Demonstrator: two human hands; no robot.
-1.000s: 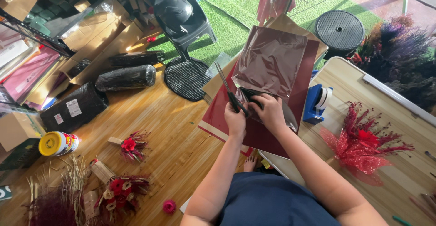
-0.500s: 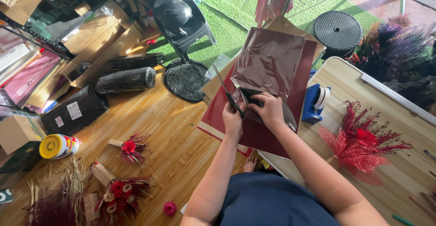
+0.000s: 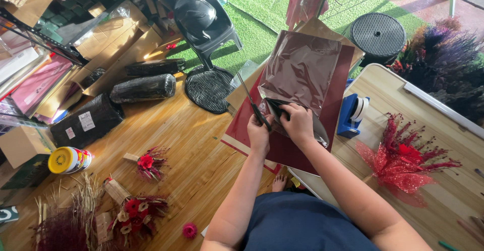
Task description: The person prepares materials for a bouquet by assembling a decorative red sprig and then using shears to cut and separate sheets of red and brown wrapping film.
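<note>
nearest the camera, at bottom centre: dark blue shirt (image 3: 297,226), both forearms stretched forward over the table edge. left hand (image 3: 258,134) clenched around the handles of scissors (image 3: 254,108), blades pointing up and away along the left side of the sheet. right hand (image 3: 298,123) pinching the near edge of a glossy maroon wrapping sheet (image 3: 302,69), fingers curled over a dark fold at that edge. sheet lying slightly tilted on a stack of dark red paper (image 3: 287,147), stack overhanging the left end of a light wooden table (image 3: 443,145).

just right of the stack: blue tape dispenser (image 3: 351,114) on the table. further right on the same table: red glittery floral spray (image 3: 403,157).

down on the wooden floor (image 3: 191,145), left of the forearms: small red flower bunch (image 3: 147,161), larger dried bouquet (image 3: 131,213), loose pink bloom (image 3: 189,230), yellow-lidded can (image 3: 68,159) near the left edge.

further off: black mesh rolls (image 3: 143,87) and a round black mesh disc (image 3: 209,88) on the floor. beyond those: black plastic chair (image 3: 204,21) on green turf, round black stool (image 3: 378,33) to the right, purple dried flowers (image 3: 446,54) at the far right.
</note>
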